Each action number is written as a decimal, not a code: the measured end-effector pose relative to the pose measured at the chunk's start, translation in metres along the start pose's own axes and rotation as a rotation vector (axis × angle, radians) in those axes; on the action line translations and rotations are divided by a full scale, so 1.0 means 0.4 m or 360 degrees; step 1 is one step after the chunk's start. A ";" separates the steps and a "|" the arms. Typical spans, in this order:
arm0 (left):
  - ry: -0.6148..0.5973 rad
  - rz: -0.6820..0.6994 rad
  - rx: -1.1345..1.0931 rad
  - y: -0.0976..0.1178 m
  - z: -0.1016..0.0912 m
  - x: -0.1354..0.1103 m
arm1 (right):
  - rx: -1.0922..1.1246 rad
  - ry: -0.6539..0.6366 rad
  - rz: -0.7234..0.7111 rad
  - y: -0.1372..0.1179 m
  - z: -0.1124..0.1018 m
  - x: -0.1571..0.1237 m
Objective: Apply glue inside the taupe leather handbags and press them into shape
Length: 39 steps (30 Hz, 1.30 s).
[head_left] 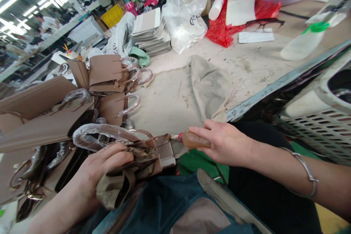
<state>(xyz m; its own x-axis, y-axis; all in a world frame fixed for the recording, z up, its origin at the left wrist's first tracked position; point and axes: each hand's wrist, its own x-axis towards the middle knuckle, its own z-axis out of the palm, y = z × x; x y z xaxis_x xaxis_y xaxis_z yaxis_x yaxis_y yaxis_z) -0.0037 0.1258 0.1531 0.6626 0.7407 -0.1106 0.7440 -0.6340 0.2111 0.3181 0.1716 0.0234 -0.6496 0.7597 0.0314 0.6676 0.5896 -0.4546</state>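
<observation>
My left hand [101, 168] is closed around a brown handbag [164, 150] on my lap side of the table, its crumpled olive-brown lining [117, 186] bulging out beneath the fingers. A handle [93, 135] wrapped in clear plastic arches above that hand. In my right hand [225, 140] is a small amber squeeze bottle [193, 139] with a red collar and a pale, thin nozzle. The nozzle tip points left and meets, or nearly meets, the bag's upper edge; I cannot tell which. The palm hides part of the bottle.
More brown handbags [106, 73] crowd the left side. A grey cloth [164, 95] covers the table's middle. Behind stand stacked boards [150, 33] and a white plastic bag [186, 11]. Glasses [264, 25] and a green-capped bottle [304, 42] lie right. A plastic basket [318, 131] stands beside the table edge.
</observation>
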 end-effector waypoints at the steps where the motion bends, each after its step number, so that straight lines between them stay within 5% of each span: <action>1: -0.0008 0.0011 -0.0001 0.000 0.000 0.000 | 0.0027 -0.0023 0.0019 0.003 -0.001 0.008; 10: 0.0025 -0.0086 -0.0093 0.002 0.013 -0.001 | 0.0224 -0.0369 0.0064 0.006 -0.032 0.026; 18: -0.0005 -0.0063 -0.0042 0.003 0.010 0.005 | 0.0182 -0.0258 0.0144 0.012 -0.026 0.064; 39: 0.0084 -0.0067 -0.0069 -0.003 0.004 0.017 | 0.0312 -0.0538 0.0115 0.005 -0.053 0.035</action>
<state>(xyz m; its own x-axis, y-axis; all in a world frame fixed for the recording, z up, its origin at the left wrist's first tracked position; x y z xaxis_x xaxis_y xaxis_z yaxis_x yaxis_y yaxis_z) -0.0001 0.1311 0.1506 0.6247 0.7778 -0.0692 0.7658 -0.5928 0.2493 0.3179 0.1891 0.0417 -0.7084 0.6450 -0.2867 0.6551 0.4496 -0.6073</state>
